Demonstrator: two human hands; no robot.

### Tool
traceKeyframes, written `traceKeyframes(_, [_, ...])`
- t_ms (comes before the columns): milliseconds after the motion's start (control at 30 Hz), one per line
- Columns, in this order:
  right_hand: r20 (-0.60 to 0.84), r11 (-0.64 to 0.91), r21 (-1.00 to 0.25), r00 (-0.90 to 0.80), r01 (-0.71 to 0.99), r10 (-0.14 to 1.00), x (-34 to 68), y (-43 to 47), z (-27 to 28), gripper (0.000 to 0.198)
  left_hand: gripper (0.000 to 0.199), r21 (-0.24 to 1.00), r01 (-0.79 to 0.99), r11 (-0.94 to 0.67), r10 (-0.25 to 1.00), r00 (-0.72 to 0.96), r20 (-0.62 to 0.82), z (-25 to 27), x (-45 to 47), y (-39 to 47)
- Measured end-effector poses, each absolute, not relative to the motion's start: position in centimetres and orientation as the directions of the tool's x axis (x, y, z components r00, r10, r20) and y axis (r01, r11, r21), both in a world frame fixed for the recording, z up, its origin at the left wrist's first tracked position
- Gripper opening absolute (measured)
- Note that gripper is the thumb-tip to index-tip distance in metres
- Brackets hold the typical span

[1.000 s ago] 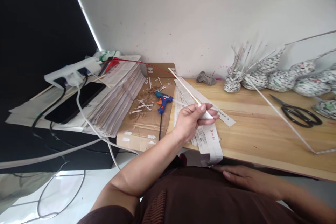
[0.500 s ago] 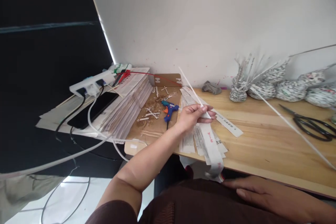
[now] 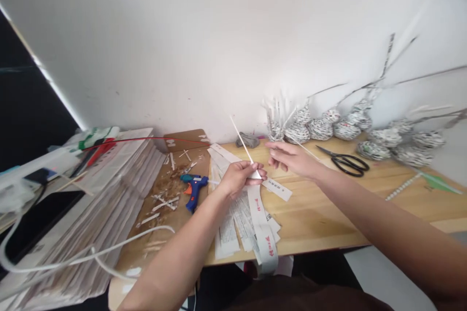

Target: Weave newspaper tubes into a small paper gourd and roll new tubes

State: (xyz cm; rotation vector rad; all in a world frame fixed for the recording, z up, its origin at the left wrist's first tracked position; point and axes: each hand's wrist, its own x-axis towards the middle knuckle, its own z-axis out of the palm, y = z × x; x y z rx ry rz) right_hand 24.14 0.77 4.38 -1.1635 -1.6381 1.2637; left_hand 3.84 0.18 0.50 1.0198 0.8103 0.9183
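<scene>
My left hand (image 3: 242,177) pinches a paper strip (image 3: 257,209) with red print over the table's front part. From the fingers a thin white rolled paper stick (image 3: 241,138) slants up and left, while the flat end of the strip hangs down and curls past the table edge. My right hand (image 3: 286,158) hovers just to the right, fingers apart and nothing in them. Beneath the left hand lie more cut printed paper strips (image 3: 228,233) in a fanned pile. A blue glue gun (image 3: 196,192) rests left of that hand.
Stacked newspapers (image 3: 127,194) fill the left side, carrying a black phone (image 3: 47,218), a power strip (image 3: 22,175) and white cables. Paper scraps (image 3: 164,204) litter a brown board. Several woven paper gourds (image 3: 321,126) line the wall. Black scissors (image 3: 346,163) lie on the wood at right.
My right hand has risen from near my lap to beside my left hand. The view has turned right, showing more gourds. My left hand keeps hold of the paper strip.
</scene>
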Motion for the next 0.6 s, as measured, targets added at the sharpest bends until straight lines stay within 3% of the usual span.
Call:
traceKeyframes(33, [0.026,0.097,-0.97,-0.302,0.223,0.953,23.4,2.0,4.1,0.055,0.033,0.939,-0.237,0.248,0.905,0.404,-0.136,0.3,3.8,0.1])
traceKeyframes(100, [-0.071,0.055,-0.964,-0.453,0.26,0.889,21.9,3.9,3.5,0.046,0.037,0.946,-0.205,0.252,0.894,0.424,-0.146,-0.3,3.4,0.0])
traceKeyframes(167, [-0.14,-0.024,-0.982,-0.631,0.19,0.763,20.6,4.8,3.0,0.05,0.039,0.954,-0.188,0.235,0.896,0.422,-0.137,-0.7,3.0,0.0])
traceKeyframes(233, [-0.157,-0.096,-0.987,-0.693,0.125,0.703,19.7,5.2,2.6,0.052,0.04,0.959,-0.171,0.225,0.901,0.412,-0.138,-0.9,2.8,0.2])
traceKeyframes(400, [-0.113,-0.121,-0.992,-0.578,0.026,0.808,19.3,5.0,1.7,0.041,0.042,0.965,-0.107,0.242,0.908,0.375,-0.186,-1.0,3.1,0.3])
traceKeyframes(600, [-0.028,-0.028,-1.0,-0.378,0.006,0.925,19.1,4.8,1.0,0.027,0.037,0.971,-0.036,0.235,0.894,0.4,-0.202,-1.0,3.2,-0.1])
